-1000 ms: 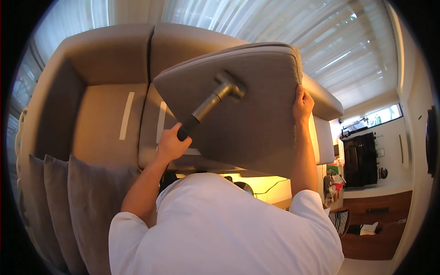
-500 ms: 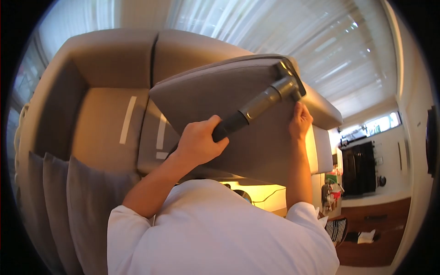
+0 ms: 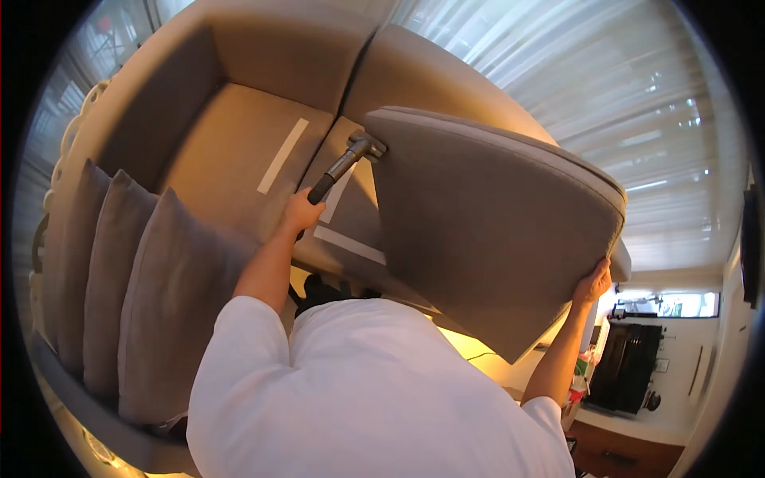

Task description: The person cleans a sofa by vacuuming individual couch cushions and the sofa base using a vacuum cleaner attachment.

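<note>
My left hand [image 3: 303,210] is wrapped round the dark handle of a vacuum nozzle [image 3: 343,164]. The nozzle's grey head touches the upper left corner of a large grey sofa cushion [image 3: 494,215]. That cushion stands tilted up over the right part of the sofa seat. At its lower right edge, my right hand [image 3: 594,282] grips the cushion, with the fingers partly hidden behind it. White strips [image 3: 284,156] lie on the sofa seat [image 3: 231,143] to the left of the cushion.
Several grey pillows [image 3: 171,319] lean together at the left. The sofa backrest [image 3: 287,48] runs along the top, before sheer curtains [image 3: 661,159]. A black television [image 3: 625,366] and a wooden cabinet [image 3: 621,450] stand at the lower right.
The nozzle has swept from the cushion's upper right corner to its upper left corner with my left hand. The view has turned, and the cushion and my right hand now appear lower and further right.
</note>
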Motion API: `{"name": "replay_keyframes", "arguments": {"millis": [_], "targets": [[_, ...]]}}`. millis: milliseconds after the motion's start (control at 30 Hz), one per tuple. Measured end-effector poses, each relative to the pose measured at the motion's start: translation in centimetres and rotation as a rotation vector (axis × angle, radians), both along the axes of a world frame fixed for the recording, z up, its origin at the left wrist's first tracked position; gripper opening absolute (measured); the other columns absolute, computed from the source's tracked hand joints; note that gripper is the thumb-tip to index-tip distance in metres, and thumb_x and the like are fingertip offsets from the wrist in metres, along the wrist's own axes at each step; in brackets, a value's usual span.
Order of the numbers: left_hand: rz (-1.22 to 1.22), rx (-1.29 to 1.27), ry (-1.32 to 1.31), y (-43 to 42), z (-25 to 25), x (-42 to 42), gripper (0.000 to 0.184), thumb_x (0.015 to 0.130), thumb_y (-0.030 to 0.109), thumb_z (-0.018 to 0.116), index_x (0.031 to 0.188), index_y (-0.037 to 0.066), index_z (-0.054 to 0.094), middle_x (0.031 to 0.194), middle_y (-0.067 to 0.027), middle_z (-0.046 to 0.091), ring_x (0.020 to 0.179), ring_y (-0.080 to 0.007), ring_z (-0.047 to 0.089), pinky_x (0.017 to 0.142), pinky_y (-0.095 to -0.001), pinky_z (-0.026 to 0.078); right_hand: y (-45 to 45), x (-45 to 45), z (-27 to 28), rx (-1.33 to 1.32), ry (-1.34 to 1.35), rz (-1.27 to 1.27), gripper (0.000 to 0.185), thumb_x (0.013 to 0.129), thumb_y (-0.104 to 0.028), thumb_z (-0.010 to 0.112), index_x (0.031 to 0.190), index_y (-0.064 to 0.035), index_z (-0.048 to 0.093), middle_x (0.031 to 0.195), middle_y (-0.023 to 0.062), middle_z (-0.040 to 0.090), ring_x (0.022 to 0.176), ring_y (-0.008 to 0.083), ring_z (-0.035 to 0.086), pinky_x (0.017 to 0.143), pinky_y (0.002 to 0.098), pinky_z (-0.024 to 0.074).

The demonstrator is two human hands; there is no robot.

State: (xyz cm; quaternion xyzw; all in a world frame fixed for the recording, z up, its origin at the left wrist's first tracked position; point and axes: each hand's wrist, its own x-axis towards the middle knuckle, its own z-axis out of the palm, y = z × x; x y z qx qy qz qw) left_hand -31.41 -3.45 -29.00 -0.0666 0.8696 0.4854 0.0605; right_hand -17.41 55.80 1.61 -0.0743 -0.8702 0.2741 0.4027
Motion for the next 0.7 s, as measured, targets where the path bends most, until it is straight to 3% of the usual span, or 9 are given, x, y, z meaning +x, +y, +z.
{"name": "replay_keyframes", "arguments": {"millis": [67, 200, 300, 367, 433, 500, 567, 633, 700], "targets": [[0.054, -0.018, -0.018, -0.2, -0.5, -0.7, 0.033, 0.073, 0.026, 0.072, 0.098, 0.004, 0.067, 0.072, -0.0173, 0.067, 0.071, -0.0335, 0.069, 0.065, -0.0437, 0.052, -1.9, -0.5, 0.6, -0.027, 0.093, -0.044, 0.055, 0.106, -0.046, 0.045, 0.084, 0.0004, 0.066, 0.072, -0.0043, 0.056, 0.068, 0.007, 0.044, 0.06, 0.0269, 0.036], [-0.156, 0.18, 0.166, 4.0, 9.3, 2.2, 0.036, 0.072, 0.028, 0.073, 0.098, 0.005, 0.067, 0.071, -0.0209, 0.064, 0.07, -0.0346, 0.068, 0.064, -0.0419, 0.051, 0.7, 0.9, 0.3, -0.132, 0.008, -0.049, 0.054, 0.106, -0.044, 0.044, 0.079, -0.0022, 0.063, 0.071, -0.0022, 0.057, 0.066, 0.0074, 0.046, 0.059, 0.026, 0.035], [-0.27, 0.262, 0.258, 7.7, 10.9, 2.9, 0.034, 0.072, 0.027, 0.072, 0.098, 0.005, 0.067, 0.068, -0.0211, 0.06, 0.065, -0.0337, 0.066, 0.063, -0.0417, 0.05, 1.2, 1.4, 0.3, -0.109, -0.007, -0.052, 0.054, 0.106, -0.045, 0.043, 0.081, -0.0018, 0.063, 0.074, -0.0007, 0.06, 0.069, 0.0085, 0.049, 0.062, 0.0269, 0.0378], [-0.217, 0.255, 0.222, 6.7, 8.4, 2.1, 0.034, 0.073, 0.027, 0.072, 0.098, 0.005, 0.067, 0.067, -0.0191, 0.06, 0.064, -0.0328, 0.065, 0.063, -0.0414, 0.05, 1.2, 1.6, 0.1, -0.085, -0.004, -0.002, 0.054, 0.106, -0.045, 0.043, 0.082, -0.0015, 0.063, 0.077, 0.0008, 0.061, 0.071, 0.0097, 0.05, 0.064, 0.0282, 0.0386], [-0.17, 0.244, 0.2, 4.9, 3.9, 0.1, 0.033, 0.074, 0.026, 0.071, 0.098, 0.004, 0.068, 0.066, -0.0171, 0.06, 0.063, -0.0319, 0.064, 0.063, -0.0411, 0.05, 2.0, 1.7, -0.5, -0.02, 0.083, -0.029, 0.053, 0.108, -0.039, 0.037, 0.071, -0.0043, 0.052, 0.063, -0.002, 0.043, 0.062, 0.0105, 0.038, 0.056, 0.0316, 0.0296], [0.04, 0.304, -0.057, 2.0, -1.3, -1.3, 0.032, 0.076, 0.026, 0.07, 0.099, 0.004, 0.068, 0.066, -0.0133, 0.063, 0.062, -0.0291, 0.064, 0.061, -0.04, 0.049, 4.1, 2.3, -1.2, 0.002, 0.058, -0.06, 0.052, 0.108, -0.037, 0.036, 0.076, -0.0029, 0.06, 0.066, 0.001, 0.049, 0.064, 0.011, 0.043, 0.058, 0.0302, 0.0338], [0.104, 0.254, -0.101, 0.1, -2.1, -1.6, 0.031, 0.076, 0.025, 0.07, 0.099, 0.004, 0.068, 0.065, -0.0122, 0.063, 0.06, -0.0273, 0.063, 0.061, -0.0393, 0.049, 4.3, 2.2, -1.5, 0.274, 0.098, -0.184, 0.052, 0.108, -0.036, 0.036, 0.085, 0.0008, 0.065, 0.071, 0.0058, 0.059, 0.067, 0.014, 0.05, 0.06, 0.0323, 0.0387], [0.166, 0.217, -0.127, 0.5, -1.7, -2.6, 0.03, 0.077, 0.024, 0.069, 0.099, 0.004, 0.068, 0.065, -0.0111, 0.063, 0.059, -0.0255, 0.063, 0.06, -0.0387, 0.049, 4.5, 2.3, -0.5, 0.071, 0.022, -0.129, 0.052, 0.108, -0.036, 0.036, 0.093, 0.0048, 0.065, 0.075, 0.011, 0.064, 0.069, 0.0186, 0.054, 0.063, 0.0363, 0.0421], [0.14, 0.141, 0.101, 1.7, 1.4, -2.0, 0.025, 0.078, 0.023, 0.068, 0.093, 0.002, 0.067, 0.063, -0.0102, 0.061, 0.055, -0.0209, 0.06, 0.057, -0.0365, 0.048, 4.9, 2.5, -0.3, -0.196, -0.048, -0.09, 0.053, 0.107, -0.037, 0.037, 0.098, 0.0075, 0.064, 0.079, 0.013, 0.066, 0.074, 0.0208, 0.056, 0.068, 0.0386, 0.0443]]}}
